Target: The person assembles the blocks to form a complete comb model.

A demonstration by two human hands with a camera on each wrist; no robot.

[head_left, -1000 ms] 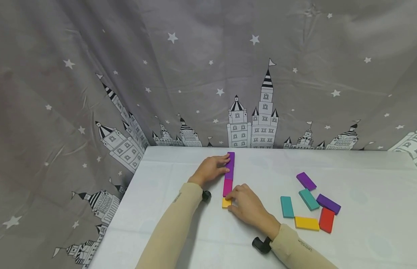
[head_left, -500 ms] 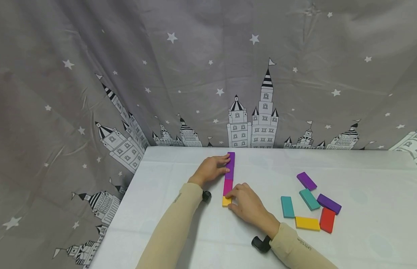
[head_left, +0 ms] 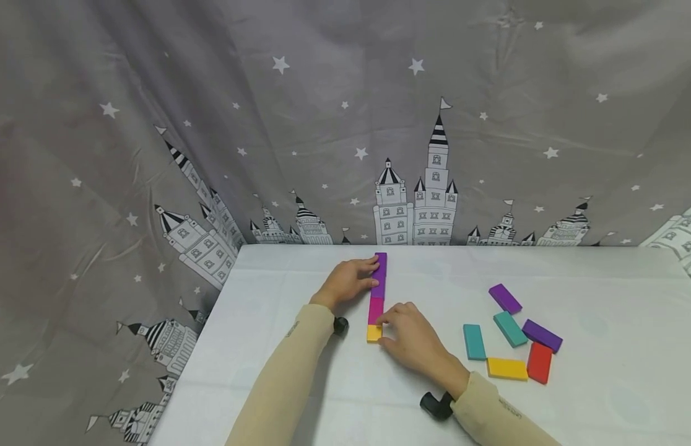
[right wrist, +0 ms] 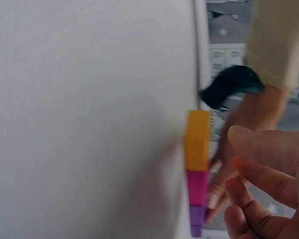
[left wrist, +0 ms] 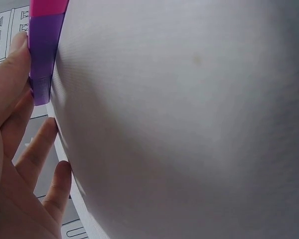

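Observation:
Two purple blocks [head_left: 379, 290], a pink block [head_left: 376, 311] and a yellow block [head_left: 373, 335] lie end to end in one line on the white table in the head view. My left hand [head_left: 345, 282] rests along the left side of the purple blocks, thumb and fingertips touching them. The left wrist view shows its other fingers spread beside the purple block [left wrist: 44, 42]. My right hand [head_left: 417, 341] is just right of the yellow block. In the right wrist view, its loosely bent fingers [right wrist: 269, 144] stand apart from the yellow block [right wrist: 197, 142] and hold nothing.
To the right lie loose blocks: two teal, one of them upright in view [head_left: 474, 342], two purple, including the farthest [head_left: 504, 298], one yellow [head_left: 507, 368] and one red [head_left: 540, 363]. A grey castle-print curtain [head_left: 323, 124] hangs behind the white table [head_left: 618, 322].
The yellow block has slid slightly away from me, up against the pink one. My right fingers have come off it a little to the right. The left hand stays in place.

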